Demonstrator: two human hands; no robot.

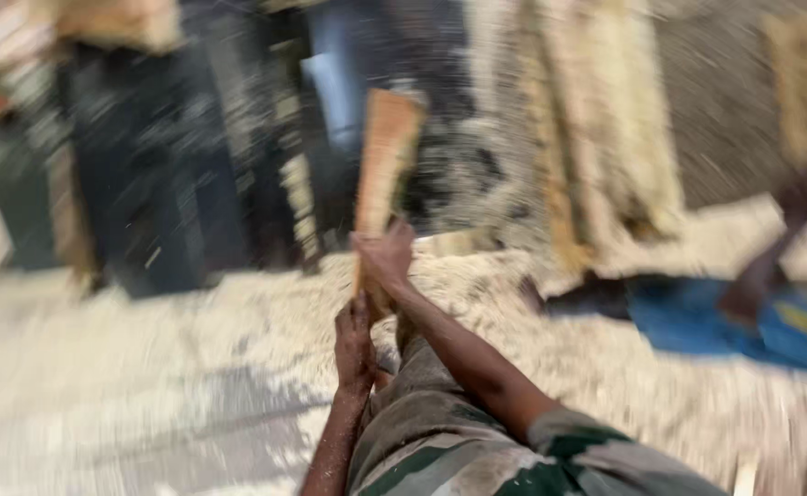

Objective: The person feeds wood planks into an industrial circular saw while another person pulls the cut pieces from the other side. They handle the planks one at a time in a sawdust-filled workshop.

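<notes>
Sawdust and pale shavings (192, 349) cover the floor of a blurred workshop, with dark machinery (146, 165) behind and light planks (596, 138) leaning at the back. Both hands grip 1 narrow wooden board (385, 156) that stands nearly upright: the right hand (387, 257) closes around it higher up, the left hand (354, 344) clasps its lower end. A blue sheet (697, 317) lies to the right.

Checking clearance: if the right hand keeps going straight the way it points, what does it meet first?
Probably nothing close: the right hand, gripping a wooden board, points toward the blurred dark machine beyond the sawdust. Depth is unclear.
</notes>
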